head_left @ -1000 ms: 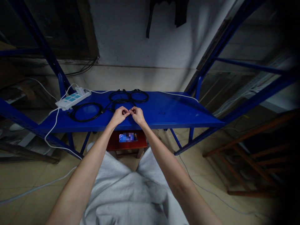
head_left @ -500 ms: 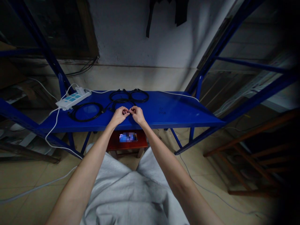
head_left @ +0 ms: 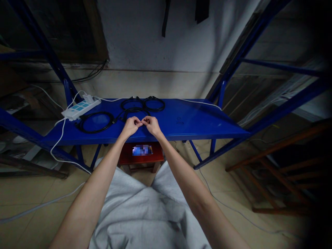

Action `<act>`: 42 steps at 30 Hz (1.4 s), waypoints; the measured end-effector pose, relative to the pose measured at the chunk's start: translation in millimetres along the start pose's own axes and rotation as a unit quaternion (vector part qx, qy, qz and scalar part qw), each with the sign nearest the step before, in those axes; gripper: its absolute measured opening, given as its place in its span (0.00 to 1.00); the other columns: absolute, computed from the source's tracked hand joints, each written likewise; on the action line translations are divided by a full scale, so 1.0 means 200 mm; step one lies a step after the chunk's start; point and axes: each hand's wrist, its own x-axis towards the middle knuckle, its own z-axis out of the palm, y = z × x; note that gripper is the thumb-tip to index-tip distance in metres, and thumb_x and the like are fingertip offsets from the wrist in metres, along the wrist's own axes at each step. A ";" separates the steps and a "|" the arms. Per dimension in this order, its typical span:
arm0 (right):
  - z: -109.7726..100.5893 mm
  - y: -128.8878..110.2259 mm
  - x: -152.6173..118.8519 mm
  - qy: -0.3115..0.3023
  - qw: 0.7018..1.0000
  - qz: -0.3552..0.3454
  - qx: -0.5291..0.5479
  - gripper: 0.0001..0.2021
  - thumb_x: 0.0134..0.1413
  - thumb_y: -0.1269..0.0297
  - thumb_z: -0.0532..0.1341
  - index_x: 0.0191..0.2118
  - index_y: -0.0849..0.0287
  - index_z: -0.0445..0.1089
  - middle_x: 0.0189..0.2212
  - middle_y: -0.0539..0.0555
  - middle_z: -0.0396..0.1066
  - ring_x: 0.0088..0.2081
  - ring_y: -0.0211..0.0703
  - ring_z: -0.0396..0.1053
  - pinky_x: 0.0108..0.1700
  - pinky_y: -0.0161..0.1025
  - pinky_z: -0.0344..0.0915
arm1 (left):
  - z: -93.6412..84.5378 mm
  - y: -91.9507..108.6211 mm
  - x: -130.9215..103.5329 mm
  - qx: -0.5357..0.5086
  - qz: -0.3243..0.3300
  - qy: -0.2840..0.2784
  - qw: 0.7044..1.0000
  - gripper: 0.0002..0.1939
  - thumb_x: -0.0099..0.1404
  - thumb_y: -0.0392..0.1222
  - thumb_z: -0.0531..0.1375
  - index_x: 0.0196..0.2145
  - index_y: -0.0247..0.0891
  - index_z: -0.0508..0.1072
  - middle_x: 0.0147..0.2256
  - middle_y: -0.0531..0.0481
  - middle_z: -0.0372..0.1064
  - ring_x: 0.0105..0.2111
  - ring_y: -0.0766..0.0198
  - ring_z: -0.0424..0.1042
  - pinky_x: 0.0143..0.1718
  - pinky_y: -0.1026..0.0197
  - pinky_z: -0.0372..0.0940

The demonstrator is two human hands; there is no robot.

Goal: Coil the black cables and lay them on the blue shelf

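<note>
My left hand (head_left: 131, 125) and my right hand (head_left: 150, 125) meet fingertip to fingertip above the front edge of the blue shelf (head_left: 199, 121). Both are closed in a pinch; whatever is between the fingers is too small to make out. Just behind them lies a coiled black cable (head_left: 135, 109), with another black coil (head_left: 155, 104) behind to the right. A third coiled black cable (head_left: 96, 131) rests to the left of my left hand. Some small thin dark loops (head_left: 180, 121) lie on the shelf to the right of my right hand.
A white power strip (head_left: 81, 109) with plugs sits at the shelf's left end, its white cord hanging down. Blue posts rise at both ends. Below the shelf, a red stool (head_left: 127, 157) holds a lit phone (head_left: 142, 150). A wooden chair (head_left: 275, 180) stands at the right.
The view has shifted slightly. My hands stay pinched together in nearly the same place, with only small finger movement.
</note>
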 end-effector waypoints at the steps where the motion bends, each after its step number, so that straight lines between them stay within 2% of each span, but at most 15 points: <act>1: 0.00 0.00 0.00 0.001 1.000 0.001 0.003 0.05 0.52 0.70 0.61 0.31 0.61 0.76 0.29 0.51 0.75 0.30 0.38 0.66 0.35 0.34 0.60 | 0.00 0.00 0.00 -0.002 -0.002 0.001 1.000 0.05 0.57 0.39 0.66 0.28 0.36 0.76 0.29 0.49 0.74 0.30 0.62 0.69 0.35 0.58 0.62; 14: 0.02 0.01 0.00 0.030 0.999 0.035 -0.011 0.03 0.55 0.69 0.62 0.32 0.60 0.73 0.30 0.52 0.75 0.32 0.39 0.70 0.38 0.35 0.63 | 0.01 0.00 0.01 -0.049 -0.022 0.004 0.999 0.06 0.58 0.41 0.65 0.29 0.37 0.76 0.30 0.49 0.74 0.30 0.62 0.70 0.37 0.58 0.64; 19: 0.03 0.03 0.02 0.040 0.998 0.038 -0.001 0.02 0.53 0.69 0.64 0.31 0.58 0.70 0.28 0.50 0.73 0.31 0.39 0.70 0.37 0.35 0.64 | 0.01 0.00 0.01 -0.050 -0.005 -0.001 0.999 0.03 0.58 0.38 0.66 0.29 0.36 0.76 0.30 0.50 0.75 0.32 0.61 0.71 0.40 0.58 0.65; 26: 0.04 0.04 0.02 0.048 0.998 0.035 0.001 0.03 0.53 0.69 0.64 0.29 0.58 0.71 0.28 0.51 0.74 0.31 0.40 0.71 0.35 0.35 0.63 | 0.00 0.02 0.00 -0.062 0.003 0.009 0.998 0.05 0.58 0.40 0.67 0.29 0.36 0.77 0.30 0.49 0.75 0.32 0.61 0.72 0.39 0.57 0.66; 37: 0.02 0.02 0.01 0.026 0.999 0.020 -0.019 0.04 0.52 0.72 0.61 0.30 0.60 0.73 0.28 0.51 0.74 0.30 0.39 0.68 0.36 0.34 0.61 | 0.01 0.00 0.01 -0.067 -0.001 0.030 0.997 0.09 0.59 0.45 0.67 0.29 0.36 0.78 0.30 0.48 0.76 0.31 0.61 0.72 0.37 0.58 0.65; 42: 0.02 0.01 0.00 0.006 0.999 0.013 -0.035 0.05 0.54 0.69 0.61 0.31 0.60 0.75 0.26 0.51 0.73 0.29 0.39 0.65 0.34 0.35 0.59 | 0.00 -0.01 0.01 -0.066 0.005 0.037 0.997 0.11 0.60 0.48 0.67 0.30 0.36 0.78 0.30 0.48 0.75 0.30 0.61 0.72 0.36 0.58 0.65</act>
